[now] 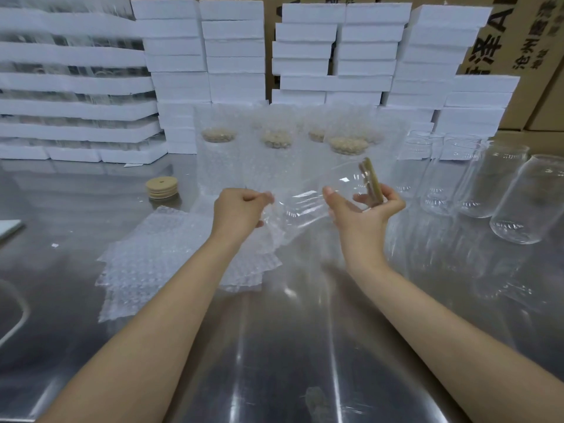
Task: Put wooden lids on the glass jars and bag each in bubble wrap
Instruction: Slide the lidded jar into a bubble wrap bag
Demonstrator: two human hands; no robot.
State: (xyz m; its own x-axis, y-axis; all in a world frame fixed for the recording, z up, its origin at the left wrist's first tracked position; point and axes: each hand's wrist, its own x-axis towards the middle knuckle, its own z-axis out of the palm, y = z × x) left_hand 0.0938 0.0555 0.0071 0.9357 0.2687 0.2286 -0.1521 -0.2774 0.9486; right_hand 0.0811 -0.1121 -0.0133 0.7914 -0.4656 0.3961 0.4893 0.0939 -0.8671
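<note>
Between your two hands, the glass jar [317, 190] is hard to read: it is clear, it lies on its side in the air, and its wall shows mainly as a few bright glints. How far its base has gone into the bubble wrap bag [274, 230] cannot be told, since clear glass and clear film blur together there. The wooden lid [373, 183] shows edge-on at the jar's right end, its lower part covered by your fingers.

Your right hand [363, 209] is palm up and cups the jar at the lid end, thumb on the near side, fingers curled round the far side. Your left hand [241, 209] is closed, pinching the bag's edge just left of the jar's base (its fingertips are tucked out of sight). The bag hangs from that pinch above the stack of bubble wrap bags [152, 257] lying flat on the steel table [305, 346].

Behind, bagged jars [276, 154] stand upright, their lids only tan smudges through the wrap; their number is unclear. A small stack of wooden lids [161, 187] sits left of them. To your right stand bare jars [491, 184], one cut off by the frame's edge. At the back rise white foam blocks [232, 50] and cardboard cartons [518, 41].
</note>
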